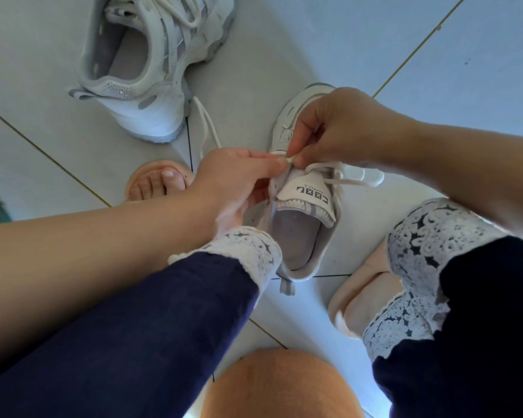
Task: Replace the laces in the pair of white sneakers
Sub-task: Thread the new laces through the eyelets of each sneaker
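A white sneaker (299,233) stands on the floor between my feet, its tongue with a black logo folded up. My left hand (233,182) grips the sneaker's left eyelet edge beside the tongue. My right hand (335,128) pinches the tip of a white lace (289,159) right at that edge, fingertips of both hands almost touching. More of the lace (357,176) crosses the eyelets to the right, and a loose length (207,122) trails on the floor behind. The second white sneaker (145,61) lies laced at the upper left.
Pale floor tiles (375,40) with thin grout lines surround the shoes. My feet in beige slippers sit left (154,182) and right (366,294) of the near sneaker. Dark trouser legs with lace cuffs (429,245) fill the lower frame. A round orange-brown stool top (278,387) shows at the bottom.
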Demonstrator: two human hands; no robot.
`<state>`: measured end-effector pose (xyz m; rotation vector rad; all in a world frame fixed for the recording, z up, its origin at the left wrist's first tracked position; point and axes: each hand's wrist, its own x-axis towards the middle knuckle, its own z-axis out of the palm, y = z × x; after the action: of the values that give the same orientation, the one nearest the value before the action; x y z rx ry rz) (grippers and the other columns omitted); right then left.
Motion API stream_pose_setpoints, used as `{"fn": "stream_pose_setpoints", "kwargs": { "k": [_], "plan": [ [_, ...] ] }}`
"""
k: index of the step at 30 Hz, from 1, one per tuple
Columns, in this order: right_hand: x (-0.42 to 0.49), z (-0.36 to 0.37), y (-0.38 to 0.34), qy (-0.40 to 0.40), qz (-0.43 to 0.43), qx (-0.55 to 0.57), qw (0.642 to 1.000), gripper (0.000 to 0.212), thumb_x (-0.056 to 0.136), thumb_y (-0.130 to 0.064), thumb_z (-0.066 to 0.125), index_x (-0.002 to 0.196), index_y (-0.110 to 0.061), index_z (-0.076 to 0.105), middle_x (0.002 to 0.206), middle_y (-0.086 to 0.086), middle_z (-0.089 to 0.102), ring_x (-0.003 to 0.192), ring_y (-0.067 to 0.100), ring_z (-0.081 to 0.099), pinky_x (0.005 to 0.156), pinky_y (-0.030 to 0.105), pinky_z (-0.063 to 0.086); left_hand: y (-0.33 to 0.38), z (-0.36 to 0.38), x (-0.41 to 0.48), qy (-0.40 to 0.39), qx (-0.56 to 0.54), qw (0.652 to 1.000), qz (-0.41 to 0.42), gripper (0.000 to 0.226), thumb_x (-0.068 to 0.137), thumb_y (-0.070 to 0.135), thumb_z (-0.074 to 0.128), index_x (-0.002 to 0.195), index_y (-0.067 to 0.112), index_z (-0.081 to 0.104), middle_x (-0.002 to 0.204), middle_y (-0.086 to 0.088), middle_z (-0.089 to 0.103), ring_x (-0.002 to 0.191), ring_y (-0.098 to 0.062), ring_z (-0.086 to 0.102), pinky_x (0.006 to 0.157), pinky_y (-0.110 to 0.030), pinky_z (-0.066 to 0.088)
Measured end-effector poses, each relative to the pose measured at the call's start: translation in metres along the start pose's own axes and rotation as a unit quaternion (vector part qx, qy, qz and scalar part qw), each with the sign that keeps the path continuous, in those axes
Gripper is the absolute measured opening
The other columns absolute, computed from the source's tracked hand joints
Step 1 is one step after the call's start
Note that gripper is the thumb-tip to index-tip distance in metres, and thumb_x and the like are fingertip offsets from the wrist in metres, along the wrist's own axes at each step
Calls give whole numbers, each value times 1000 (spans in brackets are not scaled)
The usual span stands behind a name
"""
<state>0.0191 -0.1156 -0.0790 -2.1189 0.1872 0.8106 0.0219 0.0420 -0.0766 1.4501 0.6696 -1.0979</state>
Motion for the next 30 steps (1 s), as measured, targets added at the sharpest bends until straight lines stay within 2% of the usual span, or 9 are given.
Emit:
{"fn": "stream_pose_setpoints", "kwargs": {
  "k": [5, 10, 14, 17, 19, 23, 26, 28, 30],
  "plan": [
    [-1, 3, 1, 7, 12, -25, 1000, 19, 69, -16, 73, 61, -31, 64, 58, -17, 55, 52, -17, 47, 48, 1, 34, 6, -4, -2, -34, -2, 999, -5, 6, 82, -7, 57, 80, -4, 62, 77, -14, 66, 70, -19, 64, 70, -28, 56],
    [-3, 6, 3, 20, 30, 21, 999, 17, 69, -14, 72, 62, -28, 66, 52, -19, 56, 52, -13, 49, 52, 6, 39, 4, -2, -5, 5, 143, 987, 77, 6, 77, 0, 68, 74, 3, 65, 83, -19, 69, 80, -31, 68, 78, -38, 57],
    [-5, 3, 4, 11, 18, 16, 1000, 15, 69, -16, 73, 65, -29, 67, 53, -20, 59, 54, -11, 51, 58, 9, 43, 3, 3, -2, 52, 287, 945, 150, 11, 76, 9, 68, 66, 13, 65, 71, -11, 69, 73, -27, 68, 75, -42, 57],
    [-7, 0, 4, 2, -10, -3, 1000, 19, 70, -19, 74, 67, -35, 63, 63, -16, 58, 59, -10, 51, 61, 8, 41, 4, 1, 0, 84, 346, 903, 241, 17, 78, 12, 63, 65, 22, 60, 66, 2, 65, 69, -17, 64, 71, -29, 53],
    [-9, -1, 3, -2, -33, -23, 999, 23, 72, -19, 73, 69, -38, 61, 67, -14, 56, 62, -5, 50, 58, 7, 37, 4, -3, -1, 84, 379, 875, 289, 19, 81, 14, 61, 67, 26, 56, 62, 10, 58, 60, -1, 55, 58, -13, 43],
    [-10, -5, 2, -5, -66, -78, 995, 20, 74, -24, 70, 87, -37, 61, 78, -17, 52, 74, 1, 49, 64, 11, 35, 1, -9, 0, 80, 390, 862, 315, 8, 85, 16, 58, 77, 19, 56, 62, 13, 53, 54, 7, 47, 50, -6, 33],
    [-13, -9, 3, 23, -74, -114, 991, 35, 72, -33, 69, 105, -31, 58, 87, -14, 49, 83, 3, 46, 64, 11, 31, 0, -8, 3, 73, 391, 869, 295, 5, 87, 16, 55, 82, 15, 56, 73, 3, 61, 64, -2, 53, 57, -13, 41],
    [-19, -10, 4, 72, -65, -61, 993, 34, 73, -36, 68, 106, -32, 56, 89, -18, 49, 82, -2, 46, 70, 1, 31, 2, -4, 4, 75, 331, 906, 253, 7, 87, 14, 53, 80, 15, 55, 77, -3, 64, 67, -13, 60, 64, -27, 49],
    [-26, -9, 6, 93, -45, -12, 995, 30, 74, -39, 66, 102, -37, 54, 91, -21, 49, 85, -4, 50, 72, 0, 33, 4, -2, 4, 64, 267, 934, 227, 10, 88, 9, 52, 79, 14, 54, 78, -4, 65, 60, -10, 63, 60, -24, 51]
  ]
}}
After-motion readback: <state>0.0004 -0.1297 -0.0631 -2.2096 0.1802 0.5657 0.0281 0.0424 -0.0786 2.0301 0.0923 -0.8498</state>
